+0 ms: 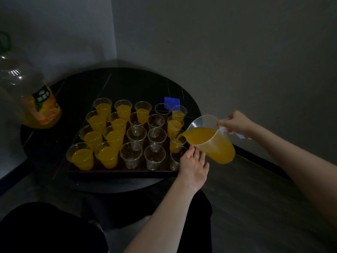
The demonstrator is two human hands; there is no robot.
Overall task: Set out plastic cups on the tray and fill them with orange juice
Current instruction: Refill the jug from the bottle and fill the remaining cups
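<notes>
Presently the orange juice [179,137] runs from the tilted measuring jug [211,138] into a cup [177,141] in the tray's [124,173] right-hand column. The right hand [235,123] clasps the jug handle; the left hand [193,163], fingers straight, rests against the nearest cup [176,157] (still empty). A large juice bottle [31,95] stands on the round table [45,148], left of the tray.

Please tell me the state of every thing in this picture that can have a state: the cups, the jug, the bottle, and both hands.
Jug: tilted, pouring juice.
Cup under the spout: partly filled.
Left two columns of cups: filled.
Middle cups: mostly empty.
Near right cup: empty.
Bottle: upright, nearly empty.
Right hand: grips the jug handle.
Left hand: fingers straight, beside the near right cup.
Tray: flat on the table.
</notes>
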